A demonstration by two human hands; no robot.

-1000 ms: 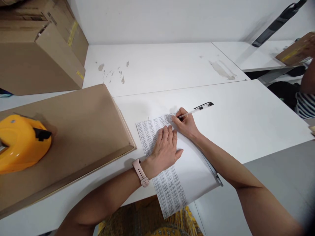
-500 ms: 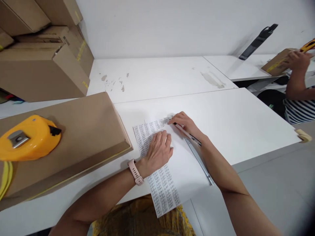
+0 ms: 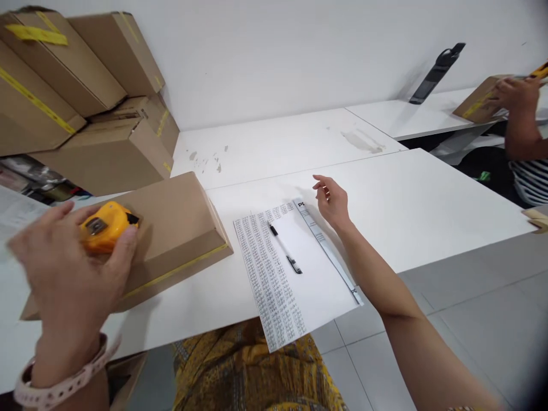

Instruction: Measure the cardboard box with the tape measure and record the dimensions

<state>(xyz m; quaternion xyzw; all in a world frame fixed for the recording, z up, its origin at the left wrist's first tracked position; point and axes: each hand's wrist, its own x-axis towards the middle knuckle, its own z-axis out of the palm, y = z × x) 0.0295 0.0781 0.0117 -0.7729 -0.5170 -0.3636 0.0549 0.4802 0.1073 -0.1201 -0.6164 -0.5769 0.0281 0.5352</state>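
Note:
My left hand (image 3: 72, 274) is raised at the lower left, its fingers curled over a yellow tape measure (image 3: 105, 227) that rests on a flat cardboard box (image 3: 180, 228); whether it grips the tape measure is unclear. My right hand (image 3: 331, 200) hovers open above the white table (image 3: 428, 200), just past the top right corner of a printed sheet (image 3: 291, 274). A black and white pen (image 3: 285, 247) lies loose on that sheet. The sheet hangs over the table's near edge.
Several cardboard boxes (image 3: 85, 103) with yellow tape are stacked at the back left against the wall. Another person (image 3: 524, 125) at the far right holds a small box (image 3: 479, 100) over a second table. A black object (image 3: 434, 74) leans on the wall.
My right hand let go of the pen, which now lies on the sheet, and lifted away open. My left hand left the sheet and moved left onto the yellow tape measure. The view tilted up.

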